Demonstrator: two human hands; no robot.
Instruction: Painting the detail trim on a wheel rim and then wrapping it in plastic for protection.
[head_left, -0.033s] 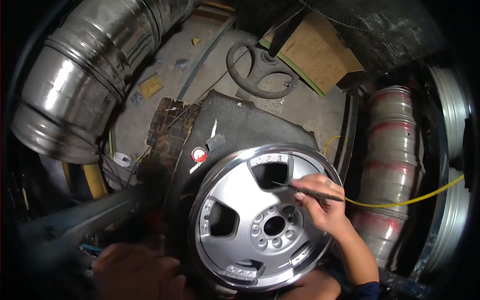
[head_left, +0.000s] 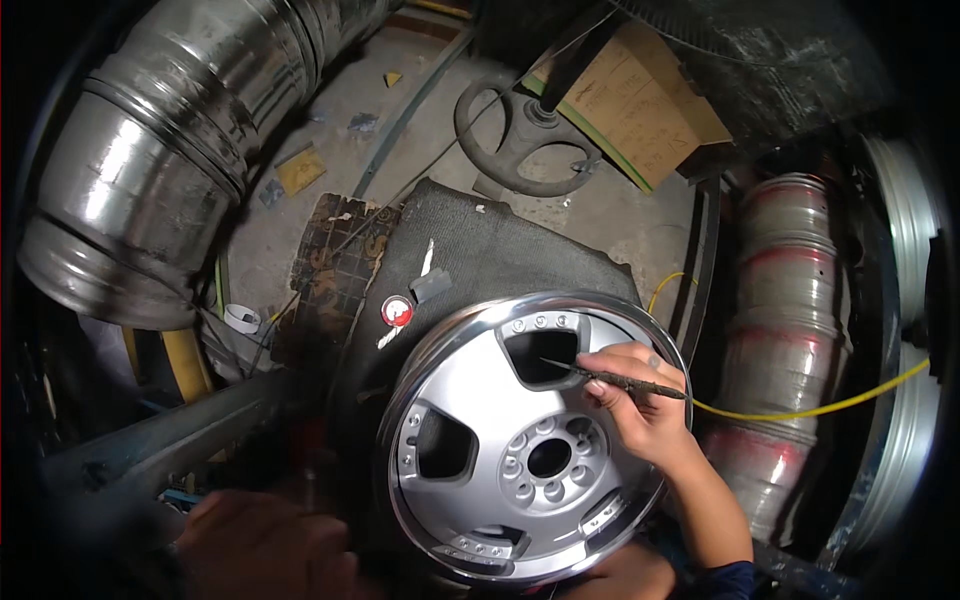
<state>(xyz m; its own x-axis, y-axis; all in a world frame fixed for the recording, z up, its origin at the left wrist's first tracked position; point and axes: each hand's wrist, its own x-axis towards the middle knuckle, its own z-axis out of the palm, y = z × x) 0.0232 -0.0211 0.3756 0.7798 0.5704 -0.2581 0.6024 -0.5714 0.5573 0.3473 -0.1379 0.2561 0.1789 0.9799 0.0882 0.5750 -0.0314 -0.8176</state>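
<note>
My right hand [head_left: 640, 395] is closed round a slender, dark pointed tool [head_left: 640, 384], its fine tip pointing left over an upper opening in a silver alloy wheel rim [head_left: 500, 400]. The fingers are at the face of the rim, to the right of the opening. The rim lies face up and slightly tilted, with a polished lip, bolt holes round the hub and small studs by the openings. At the lower left, a dim, blurred shape that looks like my left hand [head_left: 260, 545] is apart from the rim; its fingers are smeared.
Dark ribbed matting [head_left: 500, 235] lies beyond the rim, with a small red-and-white round piece [head_left: 397, 311] on it. A steering wheel [head_left: 525, 140] and cardboard [head_left: 635, 110] stand farther back. Stacked metal drums [head_left: 780, 300], a yellow hose [head_left: 820, 408] and a large metal duct [head_left: 150, 160] flank the area.
The view has shifted very slightly. The blurred shape at the lower left has moved a little left. The right hand's grip on the pointed tool looks the same.
</note>
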